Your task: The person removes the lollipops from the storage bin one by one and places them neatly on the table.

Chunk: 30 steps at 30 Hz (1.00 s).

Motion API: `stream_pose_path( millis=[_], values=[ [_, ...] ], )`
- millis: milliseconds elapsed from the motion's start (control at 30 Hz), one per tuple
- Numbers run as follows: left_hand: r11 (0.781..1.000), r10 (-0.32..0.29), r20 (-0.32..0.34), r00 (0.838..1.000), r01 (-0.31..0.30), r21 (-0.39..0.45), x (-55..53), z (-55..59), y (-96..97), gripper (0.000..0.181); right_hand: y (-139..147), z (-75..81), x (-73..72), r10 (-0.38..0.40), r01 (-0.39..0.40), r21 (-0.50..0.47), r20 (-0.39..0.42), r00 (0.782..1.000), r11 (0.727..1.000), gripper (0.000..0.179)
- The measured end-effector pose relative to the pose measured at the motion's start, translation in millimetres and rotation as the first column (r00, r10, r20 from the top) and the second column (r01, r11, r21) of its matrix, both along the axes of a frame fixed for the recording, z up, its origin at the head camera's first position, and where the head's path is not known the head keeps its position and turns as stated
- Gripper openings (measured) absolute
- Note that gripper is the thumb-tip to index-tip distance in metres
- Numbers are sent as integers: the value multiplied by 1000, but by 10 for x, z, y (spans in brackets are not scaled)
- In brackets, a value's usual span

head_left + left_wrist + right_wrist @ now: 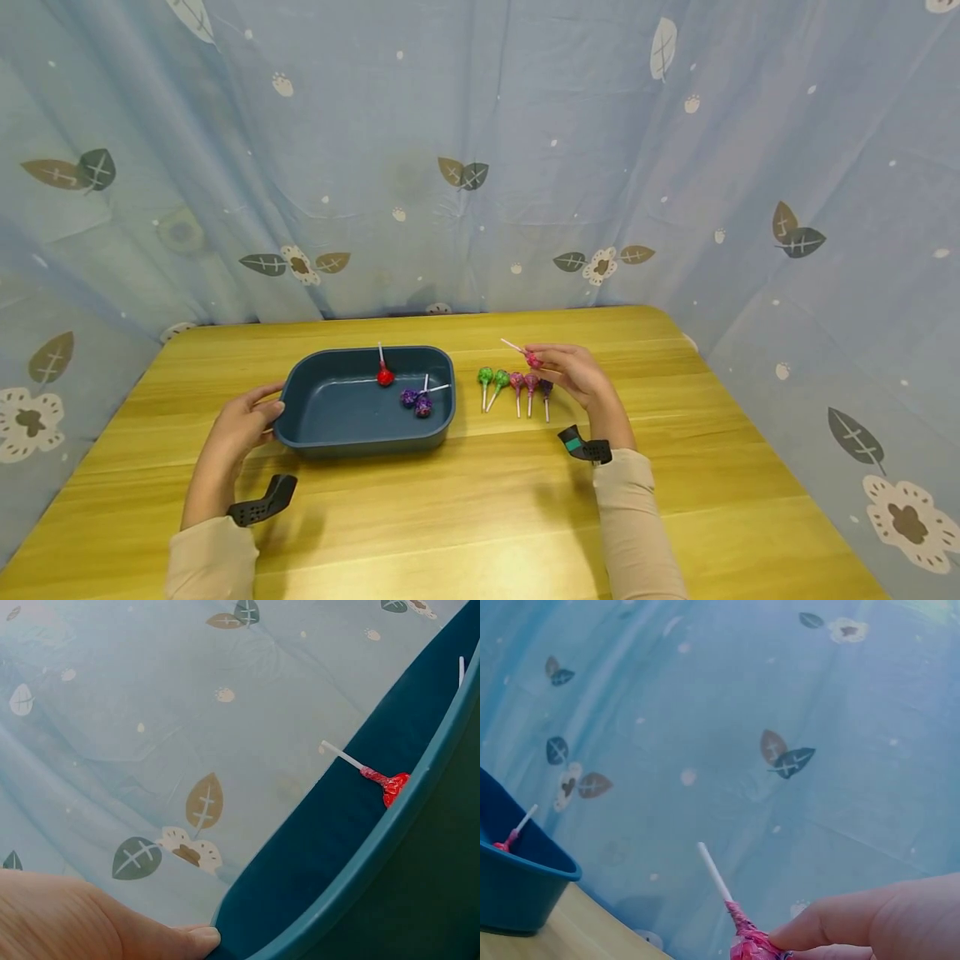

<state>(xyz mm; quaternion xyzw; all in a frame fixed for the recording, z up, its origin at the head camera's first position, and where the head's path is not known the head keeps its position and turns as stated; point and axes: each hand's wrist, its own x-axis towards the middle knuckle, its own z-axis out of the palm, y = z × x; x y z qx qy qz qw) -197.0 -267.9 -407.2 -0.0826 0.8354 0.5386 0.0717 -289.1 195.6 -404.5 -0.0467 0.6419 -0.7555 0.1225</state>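
My left hand (242, 423) grips the left end of a dark blue plastic box (367, 448), its thumb (199, 941) at the rim in the left wrist view. Inside the box lie a red lollipop (385, 377) and two purple lollipops (423, 407). Off to the right, my right hand (576, 373) pinches a pink lollipop (751, 946) by its wrapped head, the white stick pointing up and left. Below that hand a row on the table holds two green lollipops (485, 377), two pink ones (517, 380) and a dark purple one (547, 389), partly covered by the fingers.
The box and the row of lollipops share a yellow wood-grain table (480, 517). A light blue curtain (495, 217) with leaf and flower prints hangs behind and around it. Each wrist carries a black camera mount (262, 500).
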Motion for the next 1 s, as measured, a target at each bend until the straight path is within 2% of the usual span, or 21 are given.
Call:
stream_pose_path(
  millis=[200,467,600,800,1000],
  values=[
    [1000,-3,-8,1000,3,-12,-10,0,-3,52,72,-5,4,5,-4,39,-27,1000,999,38],
    [1000,-5,2,1000,5,-10,-14,10,-3,52,180,-4,8,-34,35,53,-9,999,998,36],
    [1000,-9,4,1000,9,-11,-14,7,2,53,245,-22,3,-31,31,74,2,1000,997,36],
    [1000,-7,5,1000,7,-13,-14,4,1,53,349,-44,-1,15,-13,113,-22,1000,993,39],
    [1000,-5,8,1000,5,-22,-14,2,0,53,439,-100,-22,-11,11,152,-2,1000,988,40]
  ],
)
